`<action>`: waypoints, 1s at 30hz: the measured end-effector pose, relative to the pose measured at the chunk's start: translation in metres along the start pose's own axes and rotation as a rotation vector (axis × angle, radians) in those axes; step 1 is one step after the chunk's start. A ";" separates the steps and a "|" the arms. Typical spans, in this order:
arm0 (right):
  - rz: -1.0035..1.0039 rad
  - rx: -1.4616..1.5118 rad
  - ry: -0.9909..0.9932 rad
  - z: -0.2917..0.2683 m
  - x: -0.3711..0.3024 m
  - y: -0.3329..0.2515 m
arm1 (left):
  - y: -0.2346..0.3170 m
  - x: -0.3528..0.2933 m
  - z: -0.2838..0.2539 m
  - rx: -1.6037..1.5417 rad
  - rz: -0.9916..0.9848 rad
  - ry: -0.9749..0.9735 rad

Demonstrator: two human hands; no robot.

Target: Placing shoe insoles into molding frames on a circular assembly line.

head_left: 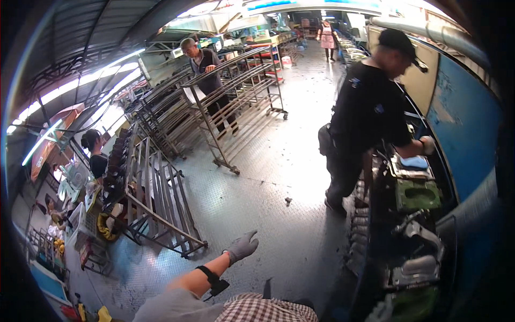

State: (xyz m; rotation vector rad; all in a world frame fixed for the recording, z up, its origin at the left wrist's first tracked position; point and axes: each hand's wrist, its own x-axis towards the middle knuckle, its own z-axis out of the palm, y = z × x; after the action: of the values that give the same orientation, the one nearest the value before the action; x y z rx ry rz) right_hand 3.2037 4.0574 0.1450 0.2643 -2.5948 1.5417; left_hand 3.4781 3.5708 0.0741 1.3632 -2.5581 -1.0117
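Observation:
My left hand (243, 247), in a grey glove, reaches out over the metal floor with its fingers stretched and nothing in it. A black band (213, 280) is strapped round that forearm. Below it shows the checked cloth (263, 310) I wear. My right hand is not in view. Along the right side runs a line of moulds: a green mould (418, 195), a silver metal mould (416, 270) nearer to me, and a farther mould with a light blue piece (414, 162) on it. A co-worker in black (370, 107) stands at that line with a gloved hand (427, 145) above it.
A wheeled metal rack (236, 99) stands ahead, with a person (206, 67) behind it. A lower slanted rack (166, 198) is at the left, beside a person (95, 153). A person in a pink apron (326, 37) is far down the aisle. A dark scrap (288, 200) lies on the floor.

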 end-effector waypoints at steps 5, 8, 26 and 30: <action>-0.319 -0.082 -0.542 0.225 0.125 -0.071 | -0.012 0.102 -0.023 -0.245 -0.176 -0.016; -0.396 0.037 -0.651 0.360 0.184 -0.118 | -0.028 0.173 -0.048 -0.266 -0.231 -0.078; -0.469 -0.056 -1.435 1.154 0.471 -0.364 | -0.217 0.536 -0.147 0.314 -0.466 -0.247; 0.560 0.299 -1.237 1.228 0.563 -0.275 | -0.245 0.688 -0.222 0.361 -0.497 -0.295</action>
State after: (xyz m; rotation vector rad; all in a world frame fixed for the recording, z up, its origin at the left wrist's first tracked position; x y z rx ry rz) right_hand 2.7006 2.7974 -0.1016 0.7801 -3.4832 2.5675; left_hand 3.3163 2.8362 -0.0546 2.1765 -2.7781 -0.8851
